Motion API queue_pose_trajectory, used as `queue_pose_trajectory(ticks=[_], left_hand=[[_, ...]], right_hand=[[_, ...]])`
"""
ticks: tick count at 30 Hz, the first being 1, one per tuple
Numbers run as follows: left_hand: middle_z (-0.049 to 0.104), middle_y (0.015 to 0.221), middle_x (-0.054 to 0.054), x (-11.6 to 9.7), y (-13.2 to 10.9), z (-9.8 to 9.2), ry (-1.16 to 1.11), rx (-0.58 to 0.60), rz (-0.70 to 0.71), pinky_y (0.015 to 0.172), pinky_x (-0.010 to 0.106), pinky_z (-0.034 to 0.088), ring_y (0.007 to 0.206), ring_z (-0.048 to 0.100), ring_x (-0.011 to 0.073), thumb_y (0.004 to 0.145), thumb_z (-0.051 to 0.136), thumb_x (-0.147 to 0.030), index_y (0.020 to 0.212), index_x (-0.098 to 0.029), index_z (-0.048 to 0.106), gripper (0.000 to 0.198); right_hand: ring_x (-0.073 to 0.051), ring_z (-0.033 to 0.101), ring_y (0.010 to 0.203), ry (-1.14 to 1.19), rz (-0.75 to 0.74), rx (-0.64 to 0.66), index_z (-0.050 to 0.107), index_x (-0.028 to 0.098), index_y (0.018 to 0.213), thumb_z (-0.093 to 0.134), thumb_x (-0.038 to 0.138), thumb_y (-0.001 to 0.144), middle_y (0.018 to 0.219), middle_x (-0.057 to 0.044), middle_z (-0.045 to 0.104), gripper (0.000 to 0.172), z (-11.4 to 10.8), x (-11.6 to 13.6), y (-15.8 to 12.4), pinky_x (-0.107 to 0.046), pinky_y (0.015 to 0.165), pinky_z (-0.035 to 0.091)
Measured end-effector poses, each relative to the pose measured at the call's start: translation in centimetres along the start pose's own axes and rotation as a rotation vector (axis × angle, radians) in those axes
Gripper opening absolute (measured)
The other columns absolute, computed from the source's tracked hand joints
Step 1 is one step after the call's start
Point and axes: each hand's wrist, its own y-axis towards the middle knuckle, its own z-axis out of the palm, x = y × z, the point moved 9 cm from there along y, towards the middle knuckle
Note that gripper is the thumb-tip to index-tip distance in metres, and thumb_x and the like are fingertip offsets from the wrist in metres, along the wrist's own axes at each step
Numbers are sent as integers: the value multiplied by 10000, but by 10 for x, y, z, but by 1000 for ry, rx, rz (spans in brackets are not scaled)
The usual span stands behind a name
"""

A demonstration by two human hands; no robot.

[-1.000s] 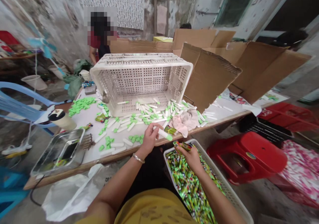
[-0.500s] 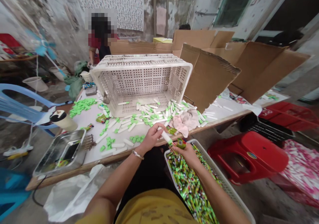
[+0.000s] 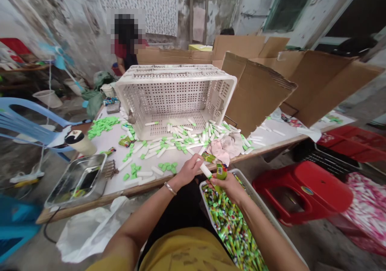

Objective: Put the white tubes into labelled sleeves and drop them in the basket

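Just above the desk edge (image 3: 135, 191): white tube (image 3: 205, 170) pinched in left-hand fingers (image 3: 195, 167), long axis slanting down-right; right-hand fingers (image 3: 226, 177) closed on a green-and-yellow packet (image 3: 221, 171), just beside the tube's far tip.

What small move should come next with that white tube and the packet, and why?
Probably bring the white tube in the left hand up to the small green-and-yellow packet in the right hand. The two are already held close together, and the white plastic basket below is full of green-and-yellow packed items.
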Motion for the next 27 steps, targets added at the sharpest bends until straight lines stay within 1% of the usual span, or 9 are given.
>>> queue_pose_trajectory(ticks=[4,7,10,14,16,19,21,24,27], left_hand=[[444,673,-39,1,-2,4,-42,-3,-10,650,223,341,657,423,106,872,332,-370,892,-178,499,255],[450,664,-38,-3,-1,6,-34,0,2,636,222,341,647,425,107,871,337,-370,897,-176,503,256],[451,642,-39,-9,-2,9,-3,-13,14,622,225,341,623,425,110,874,324,-376,915,-177,501,269],[530,705,-18,-16,-7,22,-16,64,36,647,232,370,651,478,120,870,338,-367,915,-178,502,254],[556,731,-11,-16,-9,25,-34,93,42,658,235,383,669,503,125,867,349,-366,918,-180,506,249],[558,723,-14,-10,-11,15,1,-3,23,667,239,387,677,508,130,873,338,-368,926,-186,512,256],[569,750,-8,-6,-13,14,53,-51,24,682,245,389,701,516,136,880,326,-368,953,-191,510,265],[602,868,30,-8,-16,28,114,-4,67,723,260,401,786,549,155,886,323,-357,1034,-187,490,281],[608,972,68,-15,-19,43,186,33,113,765,282,405,879,559,182,892,315,-351,1104,-181,471,313]], right_hand=[[-124,518,504,-109,-2,56,657,142,593,740,397,546,535,-5,614,272,5,9,-4,-258,544,390],[-113,497,491,-177,1,49,650,141,585,739,374,544,536,-5,608,253,3,15,-4,-249,534,377],[-110,489,490,-172,-16,48,639,141,573,745,363,533,531,-2,598,249,5,22,-2,-244,532,375],[-125,514,548,-117,-125,44,643,149,607,744,376,532,564,8,602,259,12,34,2,-259,594,398],[-128,518,565,-125,-155,68,651,149,633,728,387,558,579,9,606,262,15,35,4,-263,610,401],[-139,532,594,-191,-149,112,676,144,721,697,400,607,634,-7,630,281,14,31,5,-269,621,408],[-154,548,632,-257,-178,109,691,143,743,699,394,606,681,-19,648,286,11,34,4,-281,656,417],[-179,568,672,-330,-241,70,709,154,730,704,396,598,691,-23,663,275,9,43,0,-309,709,426],[-197,580,685,-385,-275,31,718,168,731,690,410,608,673,-20,668,273,7,47,-5,-320,722,430]])
